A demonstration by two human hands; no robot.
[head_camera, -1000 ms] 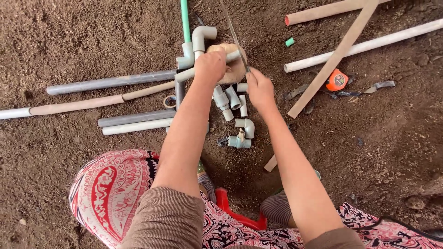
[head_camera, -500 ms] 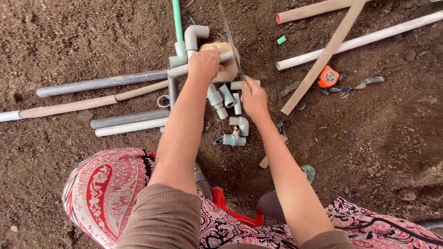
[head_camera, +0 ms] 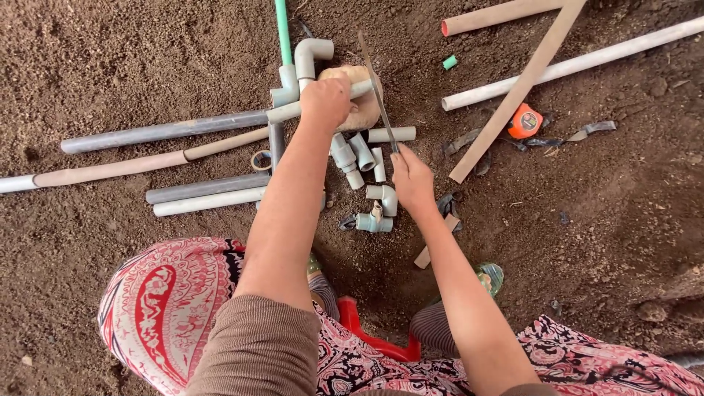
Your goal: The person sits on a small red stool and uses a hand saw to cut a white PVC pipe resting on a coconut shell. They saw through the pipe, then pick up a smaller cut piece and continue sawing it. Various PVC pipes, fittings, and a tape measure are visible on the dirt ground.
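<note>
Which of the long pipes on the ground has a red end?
The pale tan pipe at the top right, lying above the long white pipe. Its left end shows a red tip; the grey pipes on the left have plain ends.

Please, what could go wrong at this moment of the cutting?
1. The saw blade crosses the grey pipe right beside the left hand that presses it down; a slip might cut the fingers.
2. The pipe rests on a rounded stone over loose soil, so it may roll.
</note>
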